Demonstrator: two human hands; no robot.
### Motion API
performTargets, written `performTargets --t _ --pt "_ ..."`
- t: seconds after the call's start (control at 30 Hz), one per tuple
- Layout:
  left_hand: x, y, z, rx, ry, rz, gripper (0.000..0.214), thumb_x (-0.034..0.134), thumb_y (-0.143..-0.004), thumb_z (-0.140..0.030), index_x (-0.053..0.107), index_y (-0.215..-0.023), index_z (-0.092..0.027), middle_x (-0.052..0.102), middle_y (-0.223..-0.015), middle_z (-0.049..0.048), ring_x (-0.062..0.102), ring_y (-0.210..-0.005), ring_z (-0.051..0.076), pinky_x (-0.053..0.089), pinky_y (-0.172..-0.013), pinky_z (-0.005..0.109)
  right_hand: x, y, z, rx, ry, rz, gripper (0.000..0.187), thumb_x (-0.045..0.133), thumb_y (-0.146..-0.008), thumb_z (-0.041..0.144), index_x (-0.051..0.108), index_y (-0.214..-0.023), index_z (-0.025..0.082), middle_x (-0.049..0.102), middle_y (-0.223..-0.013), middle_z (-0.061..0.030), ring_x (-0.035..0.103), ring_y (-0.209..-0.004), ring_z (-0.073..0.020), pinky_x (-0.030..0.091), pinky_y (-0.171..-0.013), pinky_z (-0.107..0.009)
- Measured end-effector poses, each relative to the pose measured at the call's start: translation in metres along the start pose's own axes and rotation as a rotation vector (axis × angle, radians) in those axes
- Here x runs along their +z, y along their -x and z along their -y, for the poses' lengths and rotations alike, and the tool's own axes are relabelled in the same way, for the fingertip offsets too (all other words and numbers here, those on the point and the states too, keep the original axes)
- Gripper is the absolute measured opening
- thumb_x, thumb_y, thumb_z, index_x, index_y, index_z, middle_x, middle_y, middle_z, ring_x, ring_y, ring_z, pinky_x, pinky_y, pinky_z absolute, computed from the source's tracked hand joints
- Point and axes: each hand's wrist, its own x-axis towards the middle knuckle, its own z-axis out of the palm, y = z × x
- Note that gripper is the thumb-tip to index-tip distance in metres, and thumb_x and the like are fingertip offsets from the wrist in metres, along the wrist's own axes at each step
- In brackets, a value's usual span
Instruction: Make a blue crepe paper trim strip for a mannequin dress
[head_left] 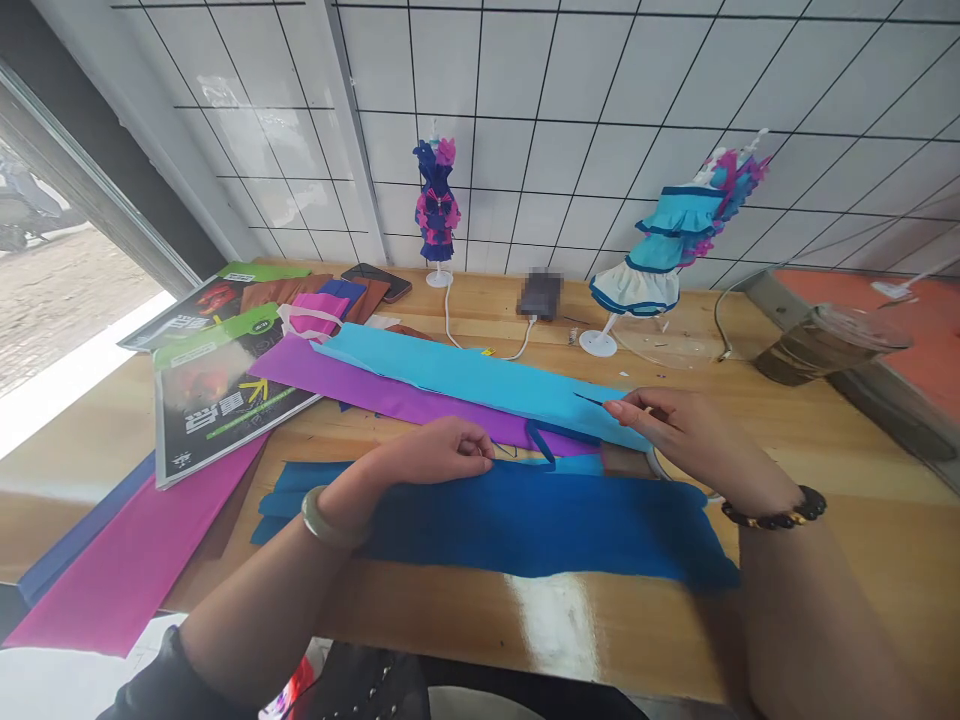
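A dark blue crepe-like sheet (540, 525) lies lengthwise in front of me. My left hand (439, 452) rests at its upper edge, thumb and fingertips pinched on a narrow dark blue strip (541, 445) that curls up to the right. Between the thumb and fingers of my right hand (675, 425) is a thin, dark, pointed tool (589, 398); its exact kind is too small to make out. The tool's tip is over a light blue folded sheet (465, 375). Beneath that lies a purple sheet (390, 397).
Printed magazines (232, 400) and a pink sheet (142, 550) lie left. Two doll-sized dresses stand at the back, one navy and pink (436, 205), one turquoise and white (660, 245). A phone (379, 282), a cabled dark device (540, 297) and a lidded drink cup (817, 345) are also there.
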Motion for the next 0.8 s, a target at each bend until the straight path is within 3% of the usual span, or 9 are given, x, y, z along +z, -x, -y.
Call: performTargets --t 0.07,0.17,0.27,0.53,0.8 --pt "-0.002 0.001 0.001 -0.010 0.009 -0.018 0.022 0.049 -0.078 -0.033 0.061 -0.088 -0.017 0.058 -0.070 -0.0015 0.048 -0.060 0.010 0.036 -0.054 0.020 0.005 0.003 0.013 -0.095 -0.086 0.011 0.048 0.039 -0.082 0.062 0.060 -0.071 0.020 0.052 -0.057 0.0002 0.045 -0.053 -0.0128 0.034 -0.051 -0.025" --pt "-0.006 0.003 0.001 -0.016 0.018 -0.049 0.021 0.049 -0.078 -0.032 0.061 -0.087 -0.017 0.059 -0.070 -0.0014 0.049 -0.061 0.011 0.037 -0.055 0.021 0.020 0.007 0.036 -0.270 -0.164 0.259 0.042 0.043 -0.083 0.058 0.063 -0.077 0.021 0.060 -0.069 -0.0006 0.051 -0.062 -0.0136 0.037 -0.056 -0.024" --pt "-0.008 0.005 0.000 -0.016 0.032 -0.064 0.020 0.050 -0.077 -0.031 0.061 -0.086 -0.016 0.061 -0.072 -0.0003 0.050 -0.062 0.011 0.037 -0.055 0.020 0.033 0.009 0.048 -0.294 -0.100 0.387 0.041 0.048 -0.079 0.059 0.062 -0.074 0.021 0.059 -0.066 0.0008 0.048 -0.058 -0.0123 0.034 -0.051 -0.024" --pt "-0.012 0.008 -0.006 -0.022 0.019 -0.063 0.021 0.049 -0.078 -0.033 0.061 -0.086 -0.017 0.056 -0.069 -0.0013 0.046 -0.060 0.009 0.035 -0.052 0.020 0.034 0.005 0.043 -0.195 -0.026 0.209 0.035 0.051 -0.078 0.056 0.058 -0.082 0.022 0.063 -0.077 -0.0013 0.054 -0.066 -0.0158 0.037 -0.057 -0.026" --pt "-0.012 0.011 -0.011 0.011 -0.022 -0.053 0.021 0.049 -0.078 -0.032 0.062 -0.084 -0.016 0.054 -0.068 -0.0012 0.045 -0.060 0.009 0.035 -0.053 0.020 0.039 0.006 0.048 -0.201 -0.073 0.186 0.033 0.051 -0.079 0.053 0.060 -0.081 0.021 0.064 -0.078 -0.0024 0.055 -0.066 -0.0162 0.040 -0.057 -0.027"
